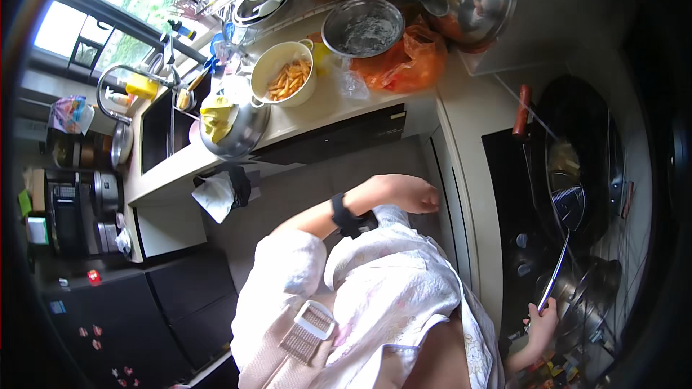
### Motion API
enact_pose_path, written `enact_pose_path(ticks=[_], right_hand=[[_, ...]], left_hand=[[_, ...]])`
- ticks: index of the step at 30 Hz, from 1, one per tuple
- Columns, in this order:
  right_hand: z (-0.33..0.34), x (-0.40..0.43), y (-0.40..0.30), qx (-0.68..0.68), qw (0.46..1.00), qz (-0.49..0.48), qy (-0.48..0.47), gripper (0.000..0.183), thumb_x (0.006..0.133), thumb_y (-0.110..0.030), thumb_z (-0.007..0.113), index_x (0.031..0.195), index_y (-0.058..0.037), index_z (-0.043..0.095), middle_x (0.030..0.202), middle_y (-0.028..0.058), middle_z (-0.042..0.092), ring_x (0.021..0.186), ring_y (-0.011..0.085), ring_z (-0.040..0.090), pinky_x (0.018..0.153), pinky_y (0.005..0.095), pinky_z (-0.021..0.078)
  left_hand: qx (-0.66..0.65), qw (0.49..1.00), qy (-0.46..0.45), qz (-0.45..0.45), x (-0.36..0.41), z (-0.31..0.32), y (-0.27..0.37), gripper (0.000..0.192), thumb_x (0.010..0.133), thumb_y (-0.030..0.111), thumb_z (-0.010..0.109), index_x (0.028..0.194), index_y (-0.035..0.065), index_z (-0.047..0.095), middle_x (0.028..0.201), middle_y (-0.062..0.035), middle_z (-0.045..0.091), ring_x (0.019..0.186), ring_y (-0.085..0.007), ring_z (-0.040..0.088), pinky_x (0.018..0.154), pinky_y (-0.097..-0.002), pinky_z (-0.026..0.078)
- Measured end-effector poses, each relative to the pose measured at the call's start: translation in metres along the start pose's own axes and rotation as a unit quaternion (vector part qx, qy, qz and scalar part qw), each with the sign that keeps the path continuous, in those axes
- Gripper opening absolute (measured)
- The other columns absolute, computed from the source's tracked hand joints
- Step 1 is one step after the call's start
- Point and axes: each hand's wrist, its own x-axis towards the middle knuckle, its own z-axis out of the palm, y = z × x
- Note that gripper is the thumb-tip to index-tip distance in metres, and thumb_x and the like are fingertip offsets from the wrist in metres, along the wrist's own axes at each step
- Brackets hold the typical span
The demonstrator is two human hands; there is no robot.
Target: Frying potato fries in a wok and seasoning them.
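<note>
My right hand [542,317] is closed around the handle of a metal slotted skimmer [569,209], at the lower right. The skimmer's head is over the dark wok [578,108], which sits on a black cooktop [511,194]. Pale yellowish food [563,159], blurred, shows in the wok just beyond the skimmer. A reddish-brown handle [521,111] sticks out at the wok's near side. My left hand [413,193], below a black wristband, hangs in front of my apron near the counter edge, its fingers curled and nothing visible in them.
A cream pot [259,78] of fried strips [290,80] stands on the counter, beside a metal bowl [363,27] with white powder and an orange plastic bag [403,65]. A metal lid or bowl [243,135] with a yellow cloth overhangs the counter edge near the sink [157,132].
</note>
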Motion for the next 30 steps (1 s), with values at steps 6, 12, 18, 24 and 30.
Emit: enact_pose_path(ticks=[6,12,18,24,30], right_hand=[[-0.008,0.018,0.008,0.033,0.995,0.071,-0.06,0.033,0.085,-0.01,0.067,0.112,-0.0039,0.05,0.063,0.0038,0.053,0.05,0.0091,0.052,0.042,0.0257,0.0421],[-0.074,0.002,0.042,-0.173,0.974,-0.069,0.129,0.032,0.087,-0.027,0.067,0.101,0.0005,0.064,0.072,0.0055,0.061,0.065,0.0152,0.057,0.061,0.0276,0.0455],[-0.029,-0.095,-0.193,0.091,0.951,-0.295,0.002,0.023,0.094,-0.018,0.056,0.104,0.0009,0.064,0.074,0.0048,0.06,0.066,0.0129,0.057,0.06,0.0244,0.0448],[0.163,-0.047,-0.363,-0.136,0.899,-0.383,-0.162,0.019,0.087,-0.012,0.062,0.1,0.0014,0.062,0.081,0.0179,0.063,0.067,0.0241,0.062,0.063,0.0302,0.0483],[0.301,-0.087,-0.501,-0.076,0.86,-0.491,-0.116,0.01,0.083,-0.011,0.067,0.086,-0.0032,0.062,0.068,0.0089,0.052,0.057,0.0218,0.05,0.054,0.0326,0.0422]], left_hand=[[-0.112,0.969,0.143,-0.17,-0.081,0.012,-0.032,0.036,0.094,0.036,0.053,0.113,0.0071,0.062,0.102,-0.0137,0.068,0.094,-0.0276,0.065,0.081,-0.0358,0.05],[-0.143,0.924,0.213,-0.283,-0.129,0.006,-0.047,0.039,0.095,0.041,0.05,0.111,0.0084,0.063,0.099,-0.0135,0.068,0.092,-0.0296,0.064,0.08,-0.0354,0.05],[-0.125,0.887,0.288,-0.338,-0.181,-0.013,-0.091,0.036,0.094,0.037,0.05,0.102,0.0044,0.063,0.092,-0.0152,0.068,0.087,-0.0337,0.063,0.075,-0.0386,0.049],[-0.082,0.856,0.319,-0.4,-0.255,-0.025,-0.135,0.033,0.093,0.033,0.051,0.097,0.0031,0.064,0.089,-0.0186,0.067,0.086,-0.0371,0.063,0.075,-0.0427,0.05],[-0.116,0.805,0.329,-0.479,-0.337,-0.004,-0.195,0.031,0.093,0.029,0.049,0.085,0.0014,0.063,0.079,-0.0211,0.065,0.078,-0.0396,0.062,0.069,-0.0478,0.05]])
